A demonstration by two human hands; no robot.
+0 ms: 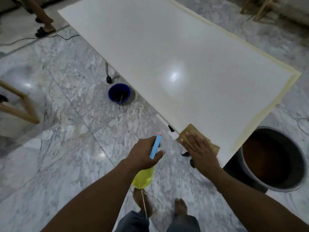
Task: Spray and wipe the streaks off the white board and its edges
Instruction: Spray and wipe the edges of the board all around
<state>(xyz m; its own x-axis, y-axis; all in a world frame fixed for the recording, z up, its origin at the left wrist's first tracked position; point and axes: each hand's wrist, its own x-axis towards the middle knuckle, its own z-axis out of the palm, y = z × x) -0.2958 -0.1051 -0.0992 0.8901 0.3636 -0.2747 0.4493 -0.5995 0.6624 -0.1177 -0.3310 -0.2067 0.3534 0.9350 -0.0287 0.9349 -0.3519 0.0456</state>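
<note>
A large white board (167,52) lies flat and raised above the marble floor, with a yellowish strip along its right and near edges. My right hand (199,146) presses flat on a tan cloth (192,131) at the board's near left corner, fingers spread. My left hand (143,154) hangs off the board to the left and grips a spray bottle (143,179) with a yellow body and a blue trigger head, nozzle pointing away from me.
A small blue bucket (119,93) stands on the floor beside the board's left edge, near a castor wheel (109,79). A large grey bucket (274,158) of dark water sits under the near right corner. Wooden frame (20,104) at left; another person's legs (43,15) far left.
</note>
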